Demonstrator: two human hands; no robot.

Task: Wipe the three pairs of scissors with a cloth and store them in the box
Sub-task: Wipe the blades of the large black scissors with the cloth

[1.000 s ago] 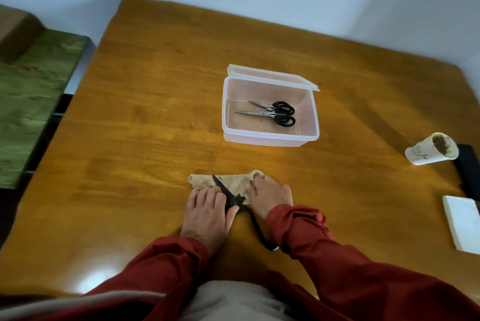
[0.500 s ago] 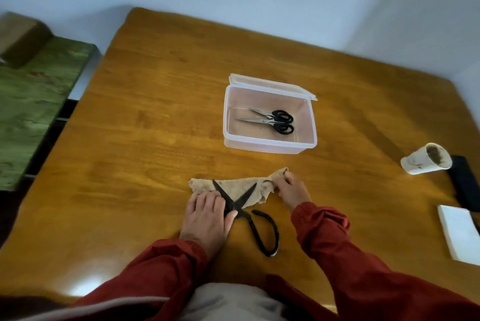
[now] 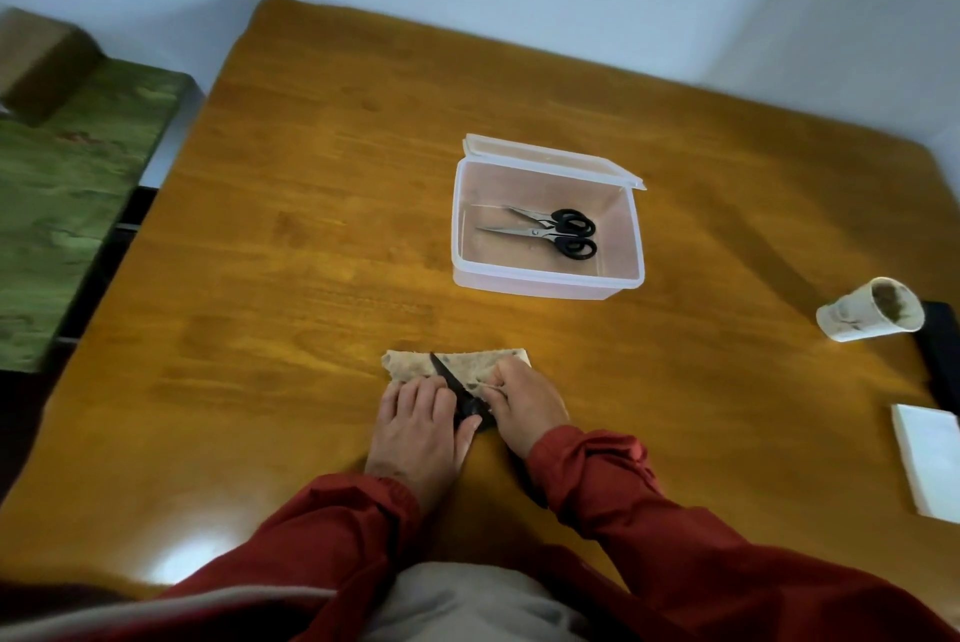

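Observation:
A beige cloth [image 3: 410,363] lies on the wooden table [image 3: 311,252] near its front edge. On it lie black scissors [image 3: 445,375], with one dark blade showing between my hands and the handles hidden under them. My left hand [image 3: 421,426] presses flat on the cloth's left part beside the blade. Fingers curled, my right hand [image 3: 527,407] grips the cloth's right part folded over the scissors. Farther back stands an open clear plastic box [image 3: 545,285]. It holds two pairs of black-handled scissors [image 3: 550,220] [image 3: 545,240] lying side by side.
A paper cup [image 3: 867,311] lies tipped at the right, next to a black object [image 3: 940,355] and a white block [image 3: 930,465] at the table's right edge. A green bench [image 3: 67,205] with a brown block [image 3: 41,59] stands left of the table.
My right hand has come back from the cloth's right corner to the middle, folding the cloth over the scissors. The open blades and handle loops are now mostly covered. My left hand stays put.

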